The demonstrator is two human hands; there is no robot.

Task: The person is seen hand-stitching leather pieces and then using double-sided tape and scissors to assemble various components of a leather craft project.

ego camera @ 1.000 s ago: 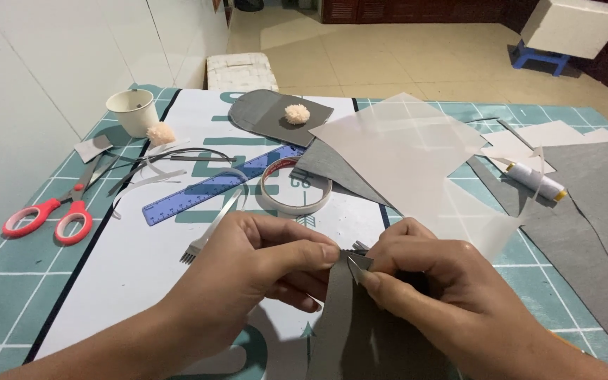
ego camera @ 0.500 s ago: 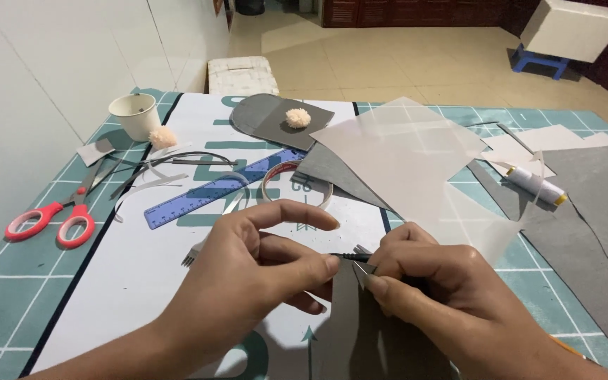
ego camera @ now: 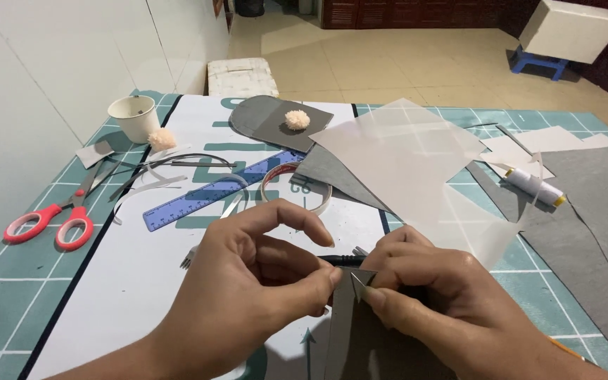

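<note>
Left hand pinching the top edge of a dark grey felt strip, thumb and fingers closed on it, index finger arched above. Right hand gripping the same strip from the other side, folding a small pointed corner at its tip, low and centre over the white worktop. Beyond: blue plastic ruler, clear tape ring, red-handled scissors far left, white paper cup, translucent paper sheet, white thread spool well right.
</note>
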